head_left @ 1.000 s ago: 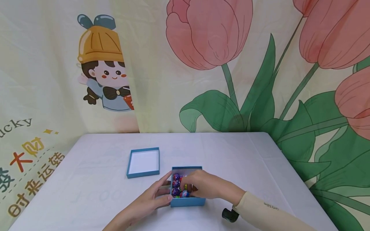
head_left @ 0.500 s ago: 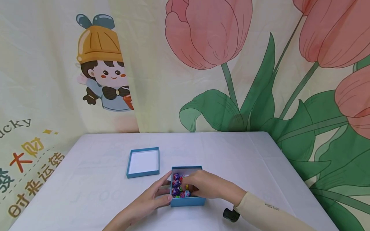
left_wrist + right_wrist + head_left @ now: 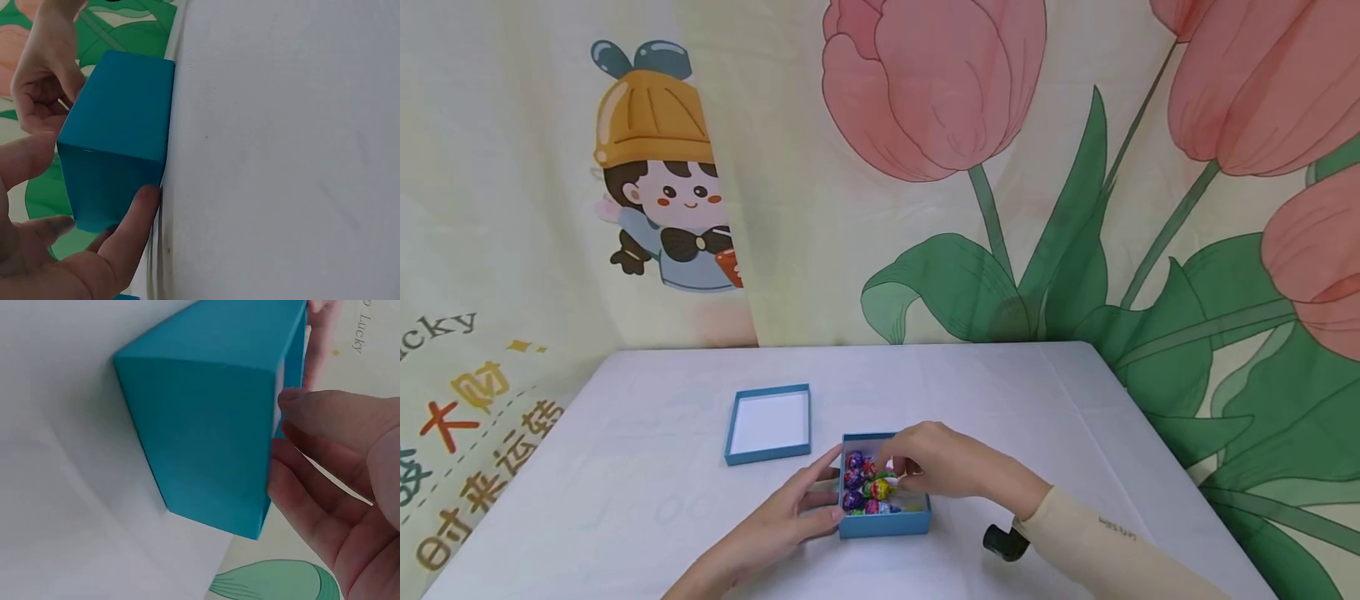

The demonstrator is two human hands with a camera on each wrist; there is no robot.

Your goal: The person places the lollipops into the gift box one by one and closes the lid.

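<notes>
A blue box (image 3: 887,524) without its lid stands on the table, holding several round candies (image 3: 865,483) in shiny colourful wrappers. My left hand (image 3: 796,510) lies along the box's left side, fingers spread and fairly straight, touching it; the left wrist view shows its fingers around one end of the box (image 3: 115,106). My right hand (image 3: 943,462) is over the box's right half with curled fingers. In the right wrist view the thumb and fingers (image 3: 325,419) reach over the box's rim (image 3: 275,425). The walls hide the fingertips, so I cannot tell whether they pinch a candy.
The blue lid (image 3: 769,423) lies inside-up behind and left of the box on the white tabletop (image 3: 1000,392). A printed cloth (image 3: 805,167) with tulips hangs behind the table. A black device (image 3: 1004,542) sits at my right wrist, by the cream sleeve (image 3: 1097,542).
My right hand has lifted slightly and shifted a little right inside the box. A yellow candy it partly covered now shows. My left hand stays at the box's side.
</notes>
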